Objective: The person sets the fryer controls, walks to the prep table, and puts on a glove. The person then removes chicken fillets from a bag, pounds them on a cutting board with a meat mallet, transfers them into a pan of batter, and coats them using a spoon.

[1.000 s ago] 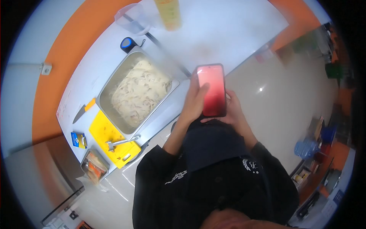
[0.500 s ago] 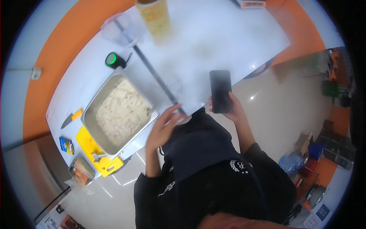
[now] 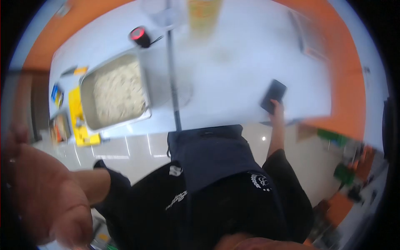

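Observation:
My left hand (image 3: 46, 187) is raised close to the camera at the lower left, large and blurred. Its palm shows and the thumb stands apart from the fingers; I see nothing in it. My right hand (image 3: 277, 109) grips a dark smartphone (image 3: 273, 93) over the right front part of the white table (image 3: 233, 83). On the table's left side stands a deep steel pan (image 3: 146, 83) of creamy, chunky mixture (image 3: 118, 91). A long dark rod (image 3: 171, 71) lies across the table to the right of the pan.
Behind the pan are a small black speaker (image 3: 141, 37) with a red-lit ring and a clear round container (image 3: 164, 16). A yellow cup (image 3: 204, 16) stands farther back. A knife (image 3: 79, 71), a yellow board (image 3: 76, 106), a small blue box (image 3: 57, 95) and a packaged tray (image 3: 59, 128) lie at left.
My left hand has left the rod's near end and come up towards the camera at lower left. My right hand has carried the phone rightward. The view has turned; the ring light went from green to red.

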Available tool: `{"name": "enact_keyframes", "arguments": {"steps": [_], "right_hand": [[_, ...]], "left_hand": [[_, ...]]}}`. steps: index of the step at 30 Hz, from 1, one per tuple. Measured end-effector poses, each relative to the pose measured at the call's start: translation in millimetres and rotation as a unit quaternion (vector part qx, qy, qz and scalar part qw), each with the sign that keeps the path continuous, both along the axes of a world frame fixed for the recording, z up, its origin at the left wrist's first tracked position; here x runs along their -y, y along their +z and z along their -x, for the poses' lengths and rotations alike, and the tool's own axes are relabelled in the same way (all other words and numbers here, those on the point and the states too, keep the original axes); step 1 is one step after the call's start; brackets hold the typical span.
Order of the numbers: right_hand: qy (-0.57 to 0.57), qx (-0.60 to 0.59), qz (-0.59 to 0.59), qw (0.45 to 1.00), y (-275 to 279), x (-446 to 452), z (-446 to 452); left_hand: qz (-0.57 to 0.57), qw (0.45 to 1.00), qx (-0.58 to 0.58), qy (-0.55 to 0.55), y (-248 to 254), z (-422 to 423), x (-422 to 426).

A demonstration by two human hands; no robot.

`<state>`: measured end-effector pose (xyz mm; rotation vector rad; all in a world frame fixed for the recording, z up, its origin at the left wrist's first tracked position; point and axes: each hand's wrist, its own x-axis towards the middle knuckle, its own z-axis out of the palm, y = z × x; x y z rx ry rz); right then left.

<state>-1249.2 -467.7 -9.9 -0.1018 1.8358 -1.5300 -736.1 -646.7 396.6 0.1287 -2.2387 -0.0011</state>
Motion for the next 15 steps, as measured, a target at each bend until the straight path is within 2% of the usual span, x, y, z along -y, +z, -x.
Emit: {"name": "enact_keyframes", "arguments": {"steps": [1,2,4,7,10,13,15], "right_hand": [[0.017,-0.018,0.017,1.0,-18.3,-1.5,16.9],[0.053,-0.092,-0.004,0.994,-2.8,0.1,11.8],[0.071,-0.157,-0.056,0.983,2.2,11.6,14.1],[0.143,-0.187,-0.07,0.969,-5.0,14.2,30.9],[0.153,-0.34,-0.238,0.897,-13.5,24.1,36.6],[0.147,-0.404,-0.4,0.809,-9.7,36.4,19.4],[0.147,-0.414,-0.438,0.784,-15.6,38.9,15.8]], "left_hand": [[0.047,0.999,0.019,-0.015,7.3,0.8,-8.3],[0.083,0.996,0.034,-0.027,12.9,2.2,-16.1],[0.131,0.989,0.054,-0.034,20.0,2.3,-32.9],[0.165,0.983,0.077,-0.031,26.0,2.7,-49.3],[0.182,0.979,0.092,-0.016,32.8,-14.9,-61.9],[0.19,0.976,0.105,0.002,34.8,-33.3,-70.6],[0.193,0.975,0.111,0.019,35.2,-49.8,-76.5]]}}
